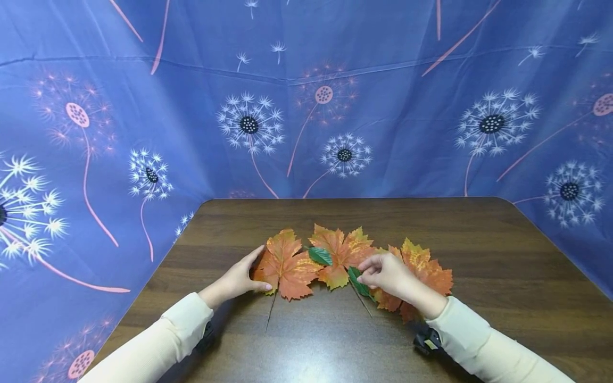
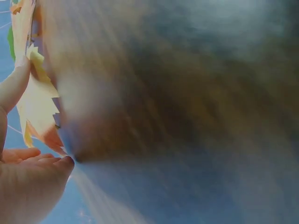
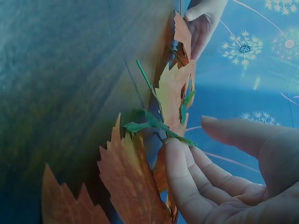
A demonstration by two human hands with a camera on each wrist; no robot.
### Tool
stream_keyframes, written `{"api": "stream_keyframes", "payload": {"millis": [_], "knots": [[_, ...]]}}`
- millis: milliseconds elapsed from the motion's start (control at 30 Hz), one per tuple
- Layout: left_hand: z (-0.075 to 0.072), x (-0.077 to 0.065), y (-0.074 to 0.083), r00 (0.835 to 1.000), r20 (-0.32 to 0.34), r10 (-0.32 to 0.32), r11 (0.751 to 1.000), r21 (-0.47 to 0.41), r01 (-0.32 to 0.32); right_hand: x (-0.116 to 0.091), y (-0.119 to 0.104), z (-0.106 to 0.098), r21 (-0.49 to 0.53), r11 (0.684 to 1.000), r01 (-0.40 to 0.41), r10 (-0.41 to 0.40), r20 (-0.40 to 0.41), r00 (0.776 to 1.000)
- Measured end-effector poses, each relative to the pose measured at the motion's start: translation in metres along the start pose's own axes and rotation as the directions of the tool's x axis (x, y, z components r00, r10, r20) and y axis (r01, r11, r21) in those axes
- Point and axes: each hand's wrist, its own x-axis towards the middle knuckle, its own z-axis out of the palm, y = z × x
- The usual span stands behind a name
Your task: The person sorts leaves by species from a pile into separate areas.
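- One left hand [image 1: 237, 276], thumb and fingers spread wide, set at the outer edge of the leftmost orange leaf [image 1: 287, 263]; thumb over its lower rim.
- One right hand [image 1: 390, 275], fingers loosely bent, thumb apart from them; fingertips at the nearer green leaf [image 1: 355, 276], light contact or none, cannot tell.
- One middle orange leaf [image 1: 341, 250], between the hands, yellow at its tips, beside the leftmost.
- One farther green leaf [image 1: 320, 256], overlapping the middle leaf's left side.
- Right-hand orange foliage [image 1: 423, 268], partly hidden beneath the right hand and forearm.
- Two thin stems, one below the leftmost leaf [image 1: 271, 314], one below the nearer green leaf [image 1: 362, 301].
- One brown wood-grain desk [image 1: 306, 351], bearing all the foliage in a row.
- Two pale sleeves [image 1: 153, 340], one per arm.
- One blue cloth [image 1: 392, 106] behind, dandelion-printed.
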Motion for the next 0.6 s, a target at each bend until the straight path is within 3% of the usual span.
{"api": "stream_keyframes", "payload": {"millis": [133, 400, 600], "knots": [[0.0008, -0.0022, -0.0031, 1.000, 0.008, 0.010, 1.000, -0.001, -0.010, -0.0020, 0.0012, 0.0037, -0.007, 1.000, -0.020, 0.020, -0.017, 1.000], [0.0039, -0.0042, -0.0079, 0.998, 0.028, 0.060, 0.990, -0.130, -0.056, -0.0008, 0.0055, 0.0099, -0.027, 0.998, -0.054, 0.052, -0.059, 0.997], [0.0075, -0.0047, -0.0086, 0.999, 0.011, 0.039, 0.990, -0.137, -0.037, 0.0000, 0.0058, 0.0096, -0.007, 0.999, -0.052, 0.052, -0.070, 0.996]]}}
